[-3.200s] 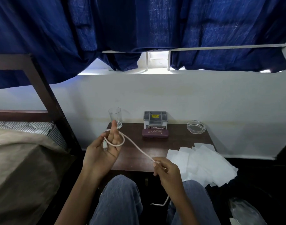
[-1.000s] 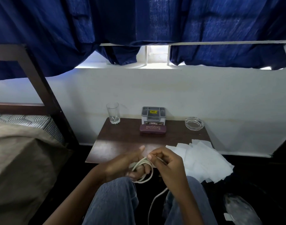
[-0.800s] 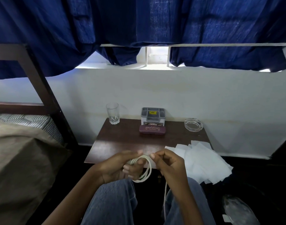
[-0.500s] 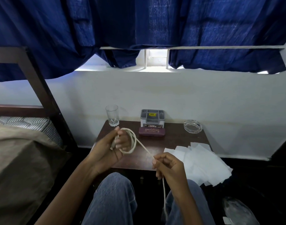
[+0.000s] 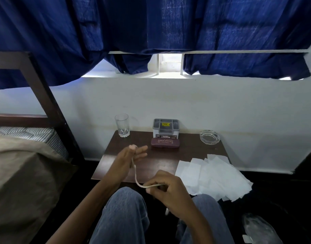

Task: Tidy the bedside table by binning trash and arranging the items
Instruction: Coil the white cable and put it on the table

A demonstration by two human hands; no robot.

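Note:
A white cable point(image 5: 136, 176) runs between both hands over the front edge of the dark wooden bedside table point(image 5: 190, 155). My left hand point(image 5: 128, 161) is raised with the cable wound around it, fingers mostly extended. My right hand point(image 5: 166, 187) pinches the cable lower down, fingers curled. On the table stand a clear glass point(image 5: 122, 125), a grey box point(image 5: 166, 128), a maroon glasses case point(image 5: 165, 142), a glass ashtray point(image 5: 209, 137) and several white paper sheets point(image 5: 212, 178) fanned over the front right corner.
A bed with a beige blanket point(image 5: 24, 182) and dark wooden frame point(image 5: 41, 88) stands at the left. Blue curtains point(image 5: 151, 32) hang over the window. A clear plastic bag point(image 5: 258, 229) lies on the dark floor at the lower right. My jeans-clad knees fill the bottom.
The hands came together then apart while coiling the cable. Since half a second ago my left hand has dropped slightly and opened its fingers; my right hand moved right, drawing the cable.

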